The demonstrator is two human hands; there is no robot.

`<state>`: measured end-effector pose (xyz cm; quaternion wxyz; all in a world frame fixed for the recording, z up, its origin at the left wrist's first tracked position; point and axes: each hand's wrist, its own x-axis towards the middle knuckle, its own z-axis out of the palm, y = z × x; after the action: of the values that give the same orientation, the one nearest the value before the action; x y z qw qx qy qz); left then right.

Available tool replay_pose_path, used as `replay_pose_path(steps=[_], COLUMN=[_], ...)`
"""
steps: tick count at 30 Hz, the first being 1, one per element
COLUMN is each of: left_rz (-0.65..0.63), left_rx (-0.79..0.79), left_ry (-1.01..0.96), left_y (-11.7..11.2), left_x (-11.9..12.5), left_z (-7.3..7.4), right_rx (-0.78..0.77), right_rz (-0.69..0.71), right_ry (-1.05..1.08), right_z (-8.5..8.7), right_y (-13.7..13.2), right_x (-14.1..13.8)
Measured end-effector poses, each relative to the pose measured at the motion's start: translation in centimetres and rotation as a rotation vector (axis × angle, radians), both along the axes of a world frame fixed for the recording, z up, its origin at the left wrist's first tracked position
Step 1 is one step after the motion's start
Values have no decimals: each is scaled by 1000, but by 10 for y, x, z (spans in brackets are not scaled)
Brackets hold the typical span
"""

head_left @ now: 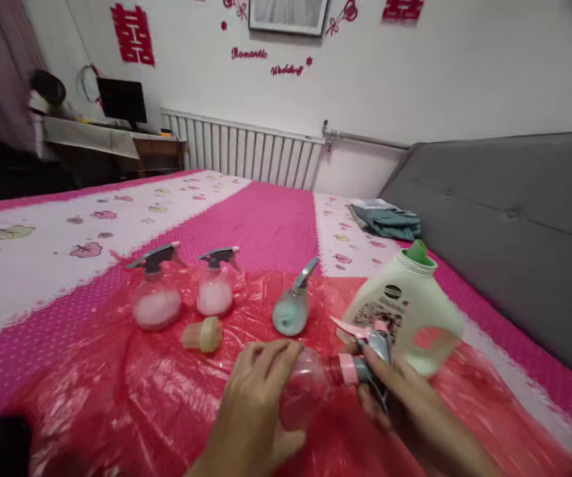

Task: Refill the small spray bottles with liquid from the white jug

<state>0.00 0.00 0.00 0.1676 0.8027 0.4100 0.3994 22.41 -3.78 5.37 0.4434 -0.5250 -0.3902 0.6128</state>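
- head view looks down on your two hands at the near edge of a bed (266, 218), over a crinkled red plastic sheet (117, 397) spread on the pink cover.
- your left hand (256, 397) has its grip wrapped around the round body of a clear spray bottle (310, 387), fingers curled over the top of it.
- the bottle lies on its side just above the sheet, neck pointing right, between your two hands.
- your right hand (405, 404) has its grip pressed around the grey spray head (373, 351), with the pink collar (349, 369) just left of your fingers and the pink trigger sticking out toward the far side.
- a white detergent jug (405, 305) with a green cap stands tilted just beyond your right hand, handle toward the right.
- a small teal spray bottle (292, 311) stands upright a little farther off, near the middle.
- left of it, two more spray bottles stand side by side: the left pink-filled bottle (157, 298) and the right pink-filled bottle (215, 288), both upright with grey heads.
- a loose beige cap (203, 334) lies on its side on the sheet, just nearer than those two.
- folded teal cloth (388, 222) rests far right on the bed, beside the grey padded headboard (514, 218).
- a white radiator (246, 149) runs along the far wall.
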Motion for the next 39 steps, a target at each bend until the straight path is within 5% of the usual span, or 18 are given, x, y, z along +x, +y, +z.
replay_pose_path(steps=[6, 12, 18, 22, 31, 39], left_rz=[-53, -169, -391, -277, 319, 406], left_rx=[-328, -833, -1006, -809, 150, 197], left_ry=[-109, -316, -495, -425, -140, -116], left_y=[2, -10, -10, -12, -24, -28], left_x=[1, -4, -1, -1, 46, 57], left_z=[-2, -6, -15, -23, -27, -33], right_rx=[218, 481, 369, 221, 356, 350], right_rz=[191, 23, -62, -209, -570, -574], right_ry=[-125, -199, 17, 153, 54, 130], right_z=[-17, -32, -27, -22, -18, -34], right_y=[-1, 14, 10, 3, 6, 1], right_x=[20, 19, -8, -29, -77, -85])
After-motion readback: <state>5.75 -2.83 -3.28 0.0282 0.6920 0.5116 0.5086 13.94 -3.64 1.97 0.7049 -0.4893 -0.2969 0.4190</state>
